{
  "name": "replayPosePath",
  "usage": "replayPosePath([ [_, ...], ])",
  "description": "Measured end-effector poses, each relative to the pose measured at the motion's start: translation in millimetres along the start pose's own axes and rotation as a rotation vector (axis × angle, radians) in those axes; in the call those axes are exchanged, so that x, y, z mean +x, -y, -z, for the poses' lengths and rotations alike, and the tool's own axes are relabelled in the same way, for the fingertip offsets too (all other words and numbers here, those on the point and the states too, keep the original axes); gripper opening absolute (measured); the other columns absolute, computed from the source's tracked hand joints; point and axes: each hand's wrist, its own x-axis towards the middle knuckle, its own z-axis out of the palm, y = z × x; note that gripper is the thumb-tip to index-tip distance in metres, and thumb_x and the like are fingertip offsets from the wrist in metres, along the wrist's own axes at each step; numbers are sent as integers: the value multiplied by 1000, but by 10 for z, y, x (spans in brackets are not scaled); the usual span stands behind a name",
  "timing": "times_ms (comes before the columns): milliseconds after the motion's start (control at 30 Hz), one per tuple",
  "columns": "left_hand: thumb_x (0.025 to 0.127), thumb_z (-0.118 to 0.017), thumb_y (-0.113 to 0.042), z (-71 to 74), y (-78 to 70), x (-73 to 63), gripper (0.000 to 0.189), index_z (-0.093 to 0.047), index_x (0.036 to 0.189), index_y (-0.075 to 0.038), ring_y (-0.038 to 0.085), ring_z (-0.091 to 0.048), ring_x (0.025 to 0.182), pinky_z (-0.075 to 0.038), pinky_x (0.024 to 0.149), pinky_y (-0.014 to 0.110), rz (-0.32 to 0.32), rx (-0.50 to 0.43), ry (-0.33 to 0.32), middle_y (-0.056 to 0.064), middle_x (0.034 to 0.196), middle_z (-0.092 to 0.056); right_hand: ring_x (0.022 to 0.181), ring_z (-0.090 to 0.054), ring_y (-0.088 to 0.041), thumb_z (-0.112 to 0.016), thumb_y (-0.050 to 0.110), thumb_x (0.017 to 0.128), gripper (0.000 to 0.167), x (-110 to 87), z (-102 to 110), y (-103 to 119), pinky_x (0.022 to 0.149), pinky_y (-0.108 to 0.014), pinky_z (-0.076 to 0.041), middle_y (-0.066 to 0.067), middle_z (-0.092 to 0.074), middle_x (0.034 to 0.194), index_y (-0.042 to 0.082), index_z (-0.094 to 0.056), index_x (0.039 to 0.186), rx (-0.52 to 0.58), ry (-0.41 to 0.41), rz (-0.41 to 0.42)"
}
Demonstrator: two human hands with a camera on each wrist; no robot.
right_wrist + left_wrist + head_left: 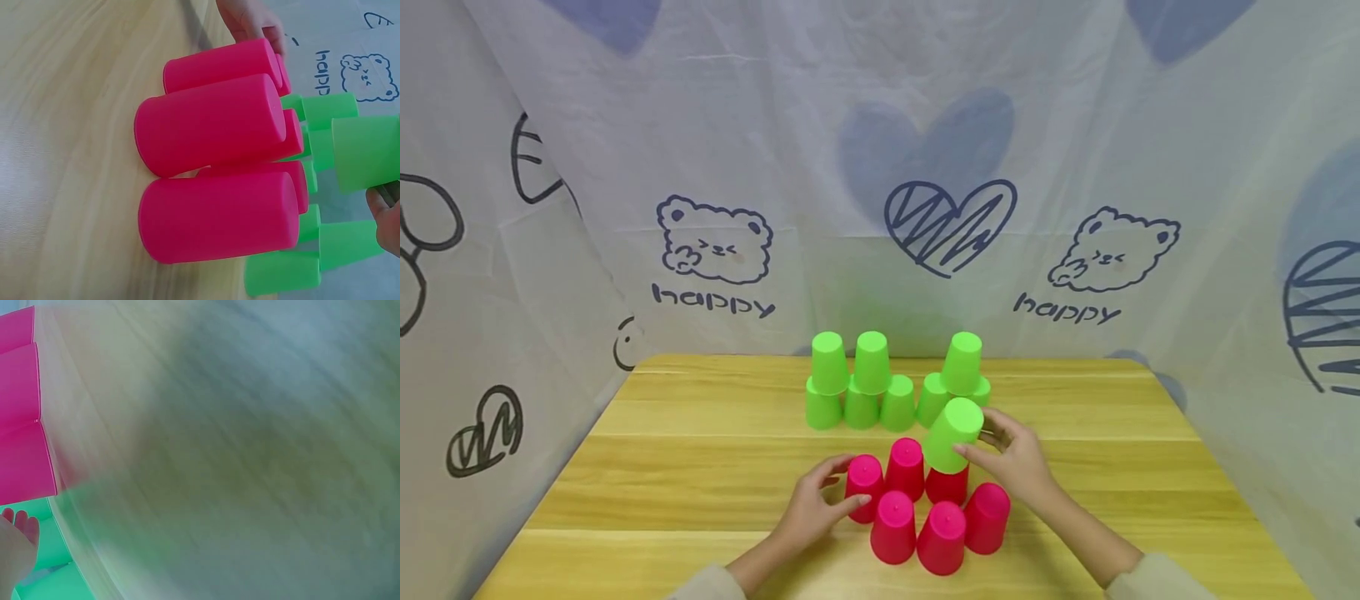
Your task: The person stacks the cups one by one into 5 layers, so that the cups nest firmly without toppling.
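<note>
My right hand point(1018, 462) grips an upside-down green cup point(954, 435) by its side, thumb in front and fingers behind. That cup is raised and tilted, overlapping a pink cup point(947, 485) in the head view. At the left end of the pink group, my left hand point(811, 504) holds another pink cup point(864, 487) between thumb and fingers. Several more pink cups point(893, 527) stand upside down close together on the table. The right wrist view shows the green cup point(365, 153) in my right hand point(390, 219), beyond the nearer pink cups point(219, 219).
Behind the pink cups stand green cups in two levels: a left group point(861, 408) with two cups on top, and a right group with one upper cup point(962, 364). The wooden table point(700, 450) meets a printed cloth backdrop point(842, 275) at its far edge.
</note>
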Motion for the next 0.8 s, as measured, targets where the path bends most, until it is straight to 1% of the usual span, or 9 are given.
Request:
replayPosePath([
  [33,73,-78,-21,-2,-1,-1,49,-60,117,-7,24,-60,102,-53,86,37,-9,0,4,7,112,-65,98,-58,1,-73,2,76,50,25,-14,-7,89,-16,-49,-22,-60,119,-6,-55,122,3,-6,-12],
  [100,73,-78,-20,-9,-1,-4,49,-60,117,-7,24,-60,101,-54,85,37,-5,-12,13,8,111,-65,102,-60,-10,-73,1,76,50,75,-47,-15,90,-20,-50,-22,-60,119,-5,-55,122,9,-16,-31],
  [200,74,-78,-19,-19,3,-7,48,-59,117,-6,25,-60,100,-54,85,33,3,-31,21,9,111,-65,107,-60,-27,-72,2,76,50,148,-97,-21,92,-29,-51,-22,-59,120,-5,-54,123,20,-35,-45],
  [267,73,-78,-17,-25,1,-5,48,-59,116,-6,25,-60,100,-54,85,31,19,-49,20,9,112,-65,109,-58,-33,-72,1,76,50,193,-126,-30,93,-33,-51,-22,-59,119,-5,-54,123,23,-47,-43],
  [367,72,-79,-15,-32,-9,-6,49,-59,116,-6,26,-60,100,-54,86,30,27,-65,14,9,112,-65,108,-58,-34,-72,1,76,50,248,-153,-47,93,-34,-51,-22,-60,118,-6,-55,122,24,-72,-47],
  [467,72,-79,-13,-40,-19,-10,50,-59,117,-5,27,-60,100,-54,86,33,26,-71,9,9,112,-65,108,-58,-34,-72,-1,75,49,288,-175,-65,92,-34,-51,-22,-61,116,-6,-55,121,21,-94,-60],
  [667,71,-79,-11,-50,-19,-23,51,-58,117,-6,26,-61,101,-53,87,38,16,-55,7,7,112,-65,108,-59,-35,-72,-1,76,48,360,-236,-74,92,-35,-51,-24,-61,116,-7,-55,120,27,-134,-87],
  [800,71,-79,-11,-50,-5,-20,51,-59,117,-5,23,-61,100,-53,86,35,9,-39,11,7,111,-66,110,-58,-34,-72,2,77,47,431,-275,-63,94,-34,-50,-23,-60,117,-6,-56,121,41,-151,-107],
])
